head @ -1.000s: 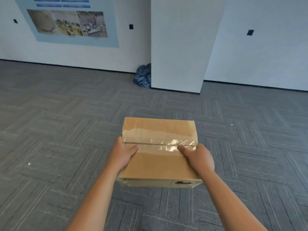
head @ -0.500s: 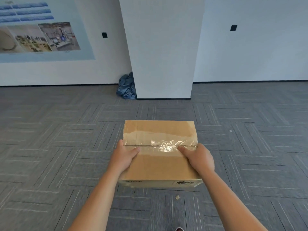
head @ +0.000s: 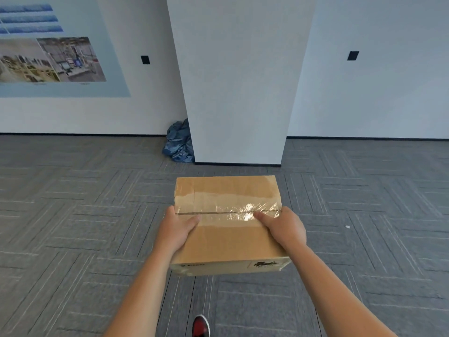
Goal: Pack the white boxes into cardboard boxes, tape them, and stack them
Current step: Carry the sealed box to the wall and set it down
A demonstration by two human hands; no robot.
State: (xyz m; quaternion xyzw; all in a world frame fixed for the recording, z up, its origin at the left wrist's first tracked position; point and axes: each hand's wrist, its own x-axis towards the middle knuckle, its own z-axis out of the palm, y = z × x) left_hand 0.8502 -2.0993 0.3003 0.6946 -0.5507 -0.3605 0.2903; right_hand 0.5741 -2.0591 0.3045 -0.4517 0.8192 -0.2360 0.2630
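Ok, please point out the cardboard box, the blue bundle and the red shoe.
cardboard box (head: 233,239): head view, near top flap.
blue bundle (head: 178,144): head view, middle folds.
red shoe (head: 200,324): head view, toe.

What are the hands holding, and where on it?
The taped cardboard box: left hand grips its left side, right hand its right side, thumbs on top.

Grey carpet-tile floor (head: 73,239), laid in a herringbone pattern. On it: one crumpled blue cloth bundle (head: 178,144), far, against the left foot of a square white pillar (head: 238,93); one small white scrap (head: 347,226), right; one red-and-black shoe toe (head: 200,325), near edge.
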